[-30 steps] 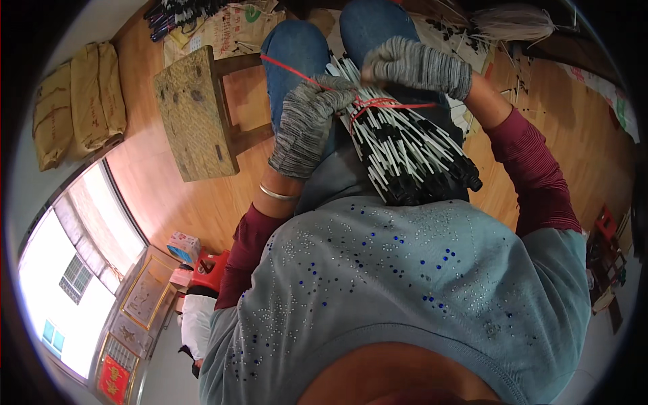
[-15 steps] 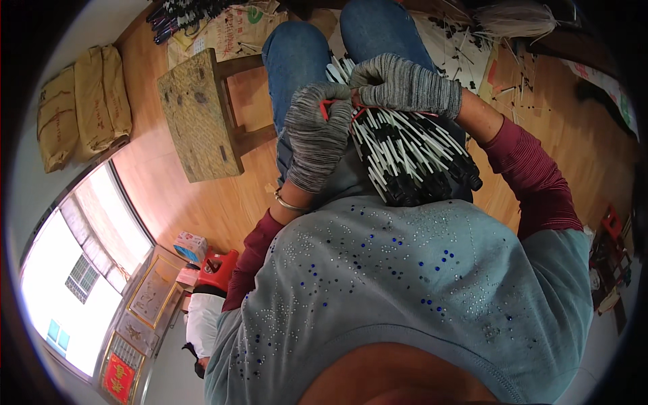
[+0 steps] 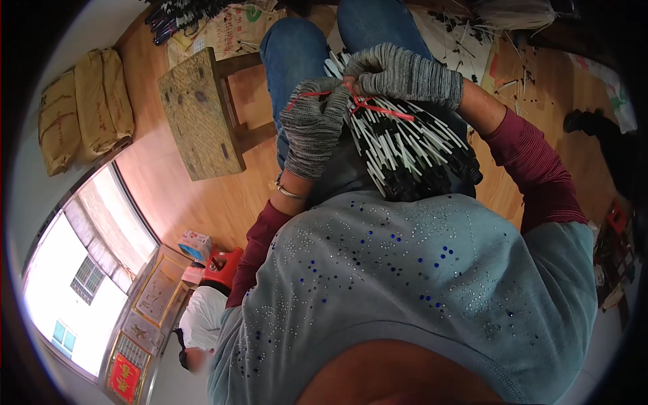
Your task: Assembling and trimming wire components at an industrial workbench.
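Checked grip first. Found L hand (image 3: 314,121), in grey knit glove, curled w/ thumb and fingers together, clamped on red tie (image 3: 393,113); noted one length of same crossing back of glove. Found R hand (image 3: 398,74), gloved likewise, bent over from opp. side, thumb and fingertips pinched in at tie's crossing, nearly touching L fingertips. Cannot tell which strand sits in R pinch: blocked by fingers.

Located bundle of white-and-black rods (image 3: 412,148) on lap, slanted, tie round its narrow part just below hands, black ends fanned toward torso, white ends poking out past R hand between denim knees (image 3: 293,50). Noted upper part of bundle hidden behind R glove; saw loose tie end lying across rods.

Surroundings: logged wooden stool (image 3: 202,111) near L knee; brown packages (image 3: 84,111) by wall, far L; red container (image 3: 221,266) and another person in white (image 3: 202,320) lower L; pale strands (image 3: 520,15) upper R, w/ small black pcs. (image 3: 466,34) scattered nearby.
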{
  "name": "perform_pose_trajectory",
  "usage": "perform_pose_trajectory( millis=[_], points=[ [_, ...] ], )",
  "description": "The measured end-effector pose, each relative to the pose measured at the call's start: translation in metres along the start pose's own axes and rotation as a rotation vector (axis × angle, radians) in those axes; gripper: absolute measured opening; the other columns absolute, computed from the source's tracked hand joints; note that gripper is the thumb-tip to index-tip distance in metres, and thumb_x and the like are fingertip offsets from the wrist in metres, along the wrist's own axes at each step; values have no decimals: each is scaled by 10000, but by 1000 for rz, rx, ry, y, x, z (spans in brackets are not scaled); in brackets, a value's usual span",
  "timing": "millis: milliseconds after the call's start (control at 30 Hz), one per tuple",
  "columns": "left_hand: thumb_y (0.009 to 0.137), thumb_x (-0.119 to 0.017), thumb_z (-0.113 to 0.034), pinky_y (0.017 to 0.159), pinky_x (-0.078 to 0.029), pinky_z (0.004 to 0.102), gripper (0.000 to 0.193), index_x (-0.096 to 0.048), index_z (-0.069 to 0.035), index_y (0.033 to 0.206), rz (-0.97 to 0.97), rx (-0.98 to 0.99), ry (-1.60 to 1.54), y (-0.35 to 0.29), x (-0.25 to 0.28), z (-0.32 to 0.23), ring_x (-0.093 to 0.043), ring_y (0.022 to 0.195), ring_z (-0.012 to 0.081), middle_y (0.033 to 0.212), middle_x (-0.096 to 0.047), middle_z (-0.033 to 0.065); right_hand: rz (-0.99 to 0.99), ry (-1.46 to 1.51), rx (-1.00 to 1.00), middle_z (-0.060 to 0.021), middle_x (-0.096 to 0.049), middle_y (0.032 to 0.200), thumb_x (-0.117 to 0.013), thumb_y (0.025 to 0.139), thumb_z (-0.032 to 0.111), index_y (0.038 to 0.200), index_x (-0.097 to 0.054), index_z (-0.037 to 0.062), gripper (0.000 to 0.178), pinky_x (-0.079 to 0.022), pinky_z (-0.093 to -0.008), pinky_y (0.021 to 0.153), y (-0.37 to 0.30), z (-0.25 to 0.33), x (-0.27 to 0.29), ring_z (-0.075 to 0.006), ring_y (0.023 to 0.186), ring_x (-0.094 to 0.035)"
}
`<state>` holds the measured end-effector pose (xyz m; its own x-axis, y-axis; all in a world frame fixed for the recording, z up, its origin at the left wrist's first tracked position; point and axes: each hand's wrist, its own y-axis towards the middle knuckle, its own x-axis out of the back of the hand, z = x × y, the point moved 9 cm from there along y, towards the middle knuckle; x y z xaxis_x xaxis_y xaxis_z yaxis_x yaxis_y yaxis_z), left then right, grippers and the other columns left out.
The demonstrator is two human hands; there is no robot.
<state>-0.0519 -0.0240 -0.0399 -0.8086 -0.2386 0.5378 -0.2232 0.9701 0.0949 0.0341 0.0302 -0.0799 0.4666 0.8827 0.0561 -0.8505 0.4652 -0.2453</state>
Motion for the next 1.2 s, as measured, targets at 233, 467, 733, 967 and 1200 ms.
perform_pose_trajectory(
  millis=[233, 467, 733, 967, 1200],
  points=[
    [690, -608, -97, 530, -423, 259, 83, -573, -37, 735, -6, -84, 87, -3, 5, -8, -540, 584, 166, 651, -548, 78, -16, -53, 60, -20, -550, 703, -501, 786, 181, 830, -541, 9, 181, -416, -198, 629, 2, 6, 2, -69, 673, -504],
    [672, -637, -101, 520, -416, 235, 99, -570, -48, 724, 116, -121, 1, -22, 5, -20, -534, 563, 135, 612, -546, 57, -201, -376, 107, -69, -580, 687, -515, 767, 200, 849, -581, 34, 197, -448, -252, 630, 4, 1, 38, -119, 636, -548],
    [699, -591, -111, 544, -420, 310, 83, -564, -43, 737, 10, -188, 88, -14, 9, -21, -527, 626, 253, 694, -538, 109, 183, -4, 68, -60, -584, 757, -530, 759, 162, 858, -584, 12, 188, -429, -228, 648, 8, 9, -16, -113, 709, -538],
    [688, -586, -94, 561, -426, 314, 90, -559, -43, 758, -21, -211, 123, -13, 9, -17, -527, 642, 263, 692, -531, 114, 264, -187, 42, -63, -585, 717, -518, 758, 151, 834, -584, 8, 175, -432, -234, 623, 13, 13, -17, -120, 667, -540],
    [685, -584, -89, 548, -430, 302, 86, -551, -44, 751, -27, -148, 114, -13, 8, -10, -535, 629, 248, 699, -530, 105, 132, -392, 74, -64, -564, 679, -544, 743, 193, 798, -584, 48, 161, -425, -252, 622, 10, 19, -6, -139, 632, -533]
  ],
)
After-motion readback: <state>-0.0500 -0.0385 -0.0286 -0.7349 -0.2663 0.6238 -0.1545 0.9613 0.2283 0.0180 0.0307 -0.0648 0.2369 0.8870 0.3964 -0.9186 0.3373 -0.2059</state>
